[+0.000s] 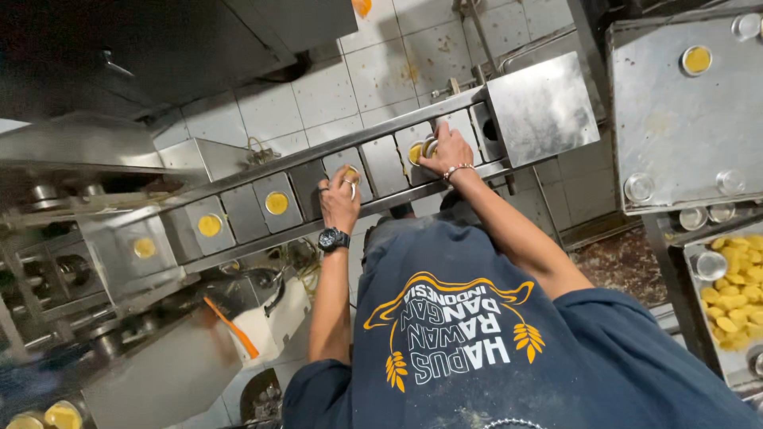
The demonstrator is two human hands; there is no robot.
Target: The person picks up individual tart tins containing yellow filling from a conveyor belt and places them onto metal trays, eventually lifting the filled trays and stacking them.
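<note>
A small round cup (350,176) is pinched by the left hand (339,200) over the conveyor (381,163). A stack of cups (424,148) is gripped by the right hand (447,151), farther along toward the conveyor's far end.

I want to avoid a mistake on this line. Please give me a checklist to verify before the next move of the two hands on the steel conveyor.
1. Left hand touches the small round metal cup on the long steel conveyor: ok.
2. That cup sits flat in its plate: cannot tell, the fingers hide it.
3. Right hand grips the stacked metal cups: ok; their number cannot be told.
4. Plate between the hands carries a cup: not ok, it is bare.
5. Yellow-filled cups sit on the plates left of the left hand: ok.
</note>
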